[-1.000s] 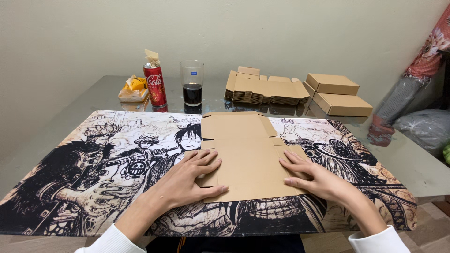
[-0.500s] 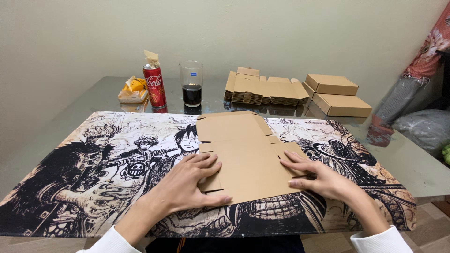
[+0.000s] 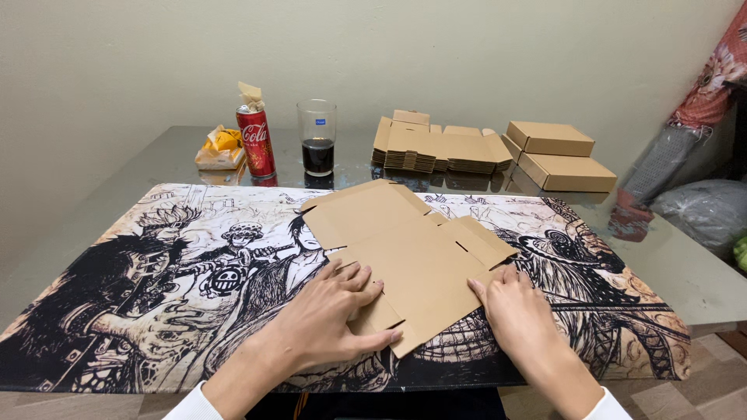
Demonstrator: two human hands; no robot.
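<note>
While pressed flat, cardboard blank [image 3: 405, 249]: unfolded, die-cut, brown; centre of frame, lying askew on the printed mat [image 3: 156, 295], near corner pointing toward the lower edge of the frame.
Blank, detail: side flaps and slits visible at left and right edges; far panel possibly a little raised, hard to tell.
Left hand [image 3: 331, 315]: lower centre, open, palm down, fingers spread over the near-left corner of the blank; resting on it, clamped on nothing.
Right hand [image 3: 517, 311]: lower right of centre, flat, fingers close together, fingertips touching the near-right edge beside a side flap; gripping nothing.
Step in hand (judged): positioning and steadying of the flat blank, no panel yet folded up.
Next move, requirements (judged): squaring of the skewed blank first; one hand kept down on the base panel; thumb or fingertips slipped under a flap edge; bending along a scored line rather than across a panel.
Mat: black-and-white comic artwork, covering the near half of the glass table [image 3: 156, 155].
Upper left: red drinks can [image 3: 256, 144], glass of dark drink [image 3: 317, 138] just beside it, yellow snack packet [image 3: 219, 148] to the left.
Upper centre: stack of flat blanks [image 3: 440, 148].
Upper right: two folded boxes [image 3: 549, 138], closed, touching.
</note>
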